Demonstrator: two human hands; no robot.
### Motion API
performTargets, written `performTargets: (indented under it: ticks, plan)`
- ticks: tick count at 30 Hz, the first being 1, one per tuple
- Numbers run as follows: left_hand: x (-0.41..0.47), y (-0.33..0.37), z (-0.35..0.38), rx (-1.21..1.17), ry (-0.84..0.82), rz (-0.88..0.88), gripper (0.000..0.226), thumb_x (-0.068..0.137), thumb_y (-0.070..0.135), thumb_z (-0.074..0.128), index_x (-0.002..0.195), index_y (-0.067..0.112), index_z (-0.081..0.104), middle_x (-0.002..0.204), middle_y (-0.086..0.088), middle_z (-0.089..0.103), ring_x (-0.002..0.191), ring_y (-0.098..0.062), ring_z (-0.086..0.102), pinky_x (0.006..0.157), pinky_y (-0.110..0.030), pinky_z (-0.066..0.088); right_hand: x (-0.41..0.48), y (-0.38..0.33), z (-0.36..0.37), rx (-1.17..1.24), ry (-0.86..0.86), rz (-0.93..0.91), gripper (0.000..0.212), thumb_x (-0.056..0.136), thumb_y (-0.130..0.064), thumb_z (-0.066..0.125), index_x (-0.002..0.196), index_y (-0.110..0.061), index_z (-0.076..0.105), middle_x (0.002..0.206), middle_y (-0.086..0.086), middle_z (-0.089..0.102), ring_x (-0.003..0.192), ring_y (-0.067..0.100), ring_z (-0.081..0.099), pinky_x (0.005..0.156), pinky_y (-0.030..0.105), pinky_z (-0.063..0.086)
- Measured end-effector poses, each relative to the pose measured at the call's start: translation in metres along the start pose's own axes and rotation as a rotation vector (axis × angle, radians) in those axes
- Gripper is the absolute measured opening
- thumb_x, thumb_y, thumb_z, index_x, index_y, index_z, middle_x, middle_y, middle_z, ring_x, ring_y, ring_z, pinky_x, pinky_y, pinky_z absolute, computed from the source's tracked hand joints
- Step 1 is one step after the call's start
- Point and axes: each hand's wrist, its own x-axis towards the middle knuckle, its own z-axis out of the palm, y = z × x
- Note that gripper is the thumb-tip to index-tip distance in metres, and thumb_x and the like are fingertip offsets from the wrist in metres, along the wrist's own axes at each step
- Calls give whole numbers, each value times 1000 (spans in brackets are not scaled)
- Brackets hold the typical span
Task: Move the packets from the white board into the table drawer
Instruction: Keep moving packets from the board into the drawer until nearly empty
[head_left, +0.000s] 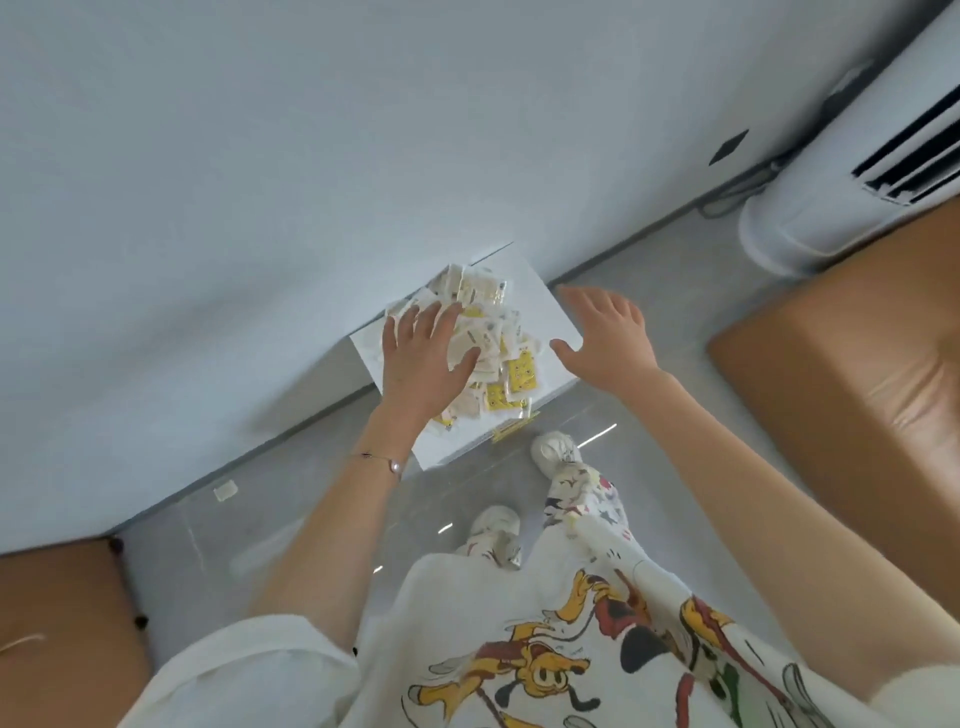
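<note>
Packets (498, 338) lie heaped on the white board (545, 306), which sits on the floor against the wall, at about 12 o'clock from the person's feet. The largest thing nearby is a brown cushioned seat (857, 374) at 3 o'clock, with a white standing air conditioner (831, 197) behind it at 1 o'clock. The table drawer is not in view.

The heap runs roughly from 12 to 6 o'clock and covers the board's left half, leaving bare white surface toward 2 o'clock. The left hand (421, 353) is spread flat, palm down, over the heap's left side, gripping nothing; whether it presses the packets or floats just above them cannot be told. The right hand (605, 332) is also loose and empty, fingers straight, over the board's right edge, so the heap lies at its 9 o'clock. The left is plainly the nearer, and a two-handed scoop looks likely.

One packet hangs off the board's near edge (511, 428), and a stray packet (226, 489) lies on the floor at 8 o'clock.
</note>
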Motion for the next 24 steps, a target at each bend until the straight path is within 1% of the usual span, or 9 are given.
performTargets:
  ticks: [4, 7, 9, 11, 14, 16, 20, 22, 24]
  plan:
    - [19, -14, 19, -37, -9, -180, 70, 89, 62, 29, 148, 23, 34, 154, -6, 34, 144, -31, 24, 117, -50, 10, 60, 14, 11, -34, -114, -63, 67, 90, -40, 55, 149, -25, 26, 148, 5, 39, 138, 30, 30, 116, 43, 19]
    - [32, -15, 41, -122, -52, -327, 65, 93, 57, 35, 150, 25, 30, 156, -3, 31, 145, -29, 21, 119, -48, 9, 97, 27, 21, -55, -202, -72, 67, 91, -41, 53, 150, -25, 24, 149, 6, 37, 139, 30, 29, 115, 43, 20]
    - [38, -15, 57, -190, -34, -414, 63, 94, 54, 37, 149, 25, 32, 154, -3, 34, 144, -29, 23, 118, -48, 12, 119, 35, 33, -65, -245, -67, 67, 91, -41, 53, 150, -26, 24, 150, 6, 36, 139, 29, 29, 114, 43, 22]
    - [44, -19, 81, -265, -12, -486, 65, 90, 56, 35, 147, 24, 35, 151, -4, 40, 142, -30, 28, 117, -51, 17, 139, 42, 54, -51, -293, -42, 66, 91, -41, 53, 150, -27, 25, 150, 5, 36, 139, 28, 29, 112, 43, 25]
    - [51, -35, 134, -348, -13, -579, 67, 88, 56, 35, 146, 23, 36, 149, -4, 42, 140, -29, 32, 115, -53, 21, 165, 55, 103, 2, -345, 18, 66, 91, -41, 55, 149, -27, 27, 149, 6, 38, 137, 29, 33, 110, 45, 29]
    - [58, -51, 177, -380, -26, -625, 68, 87, 57, 35, 146, 23, 36, 150, -4, 41, 140, -28, 32, 115, -52, 22, 180, 66, 145, 31, -383, 45, 66, 90, -41, 56, 148, -26, 29, 147, 6, 40, 135, 29, 35, 109, 46, 32]
    - [72, -76, 261, -415, -59, -662, 73, 87, 61, 37, 147, 20, 33, 152, -8, 38, 141, -27, 31, 116, -49, 24, 202, 85, 225, 86, -431, 117, 64, 90, -42, 58, 145, -25, 32, 139, 8, 48, 128, 29, 43, 102, 45, 40]
    - [77, -77, 283, -445, -51, -675, 70, 89, 58, 43, 147, 20, 34, 152, -8, 36, 142, -26, 30, 116, -47, 24, 206, 89, 247, 123, -416, 156, 66, 88, -45, 59, 145, -24, 33, 138, 7, 49, 127, 29, 45, 100, 45, 41]
    - [85, -74, 302, -480, -34, -698, 65, 91, 51, 52, 146, 21, 35, 153, -8, 34, 142, -26, 28, 116, -47, 23, 213, 92, 267, 162, -427, 204, 69, 87, -47, 61, 144, -23, 33, 138, 7, 48, 126, 29, 47, 98, 45, 43]
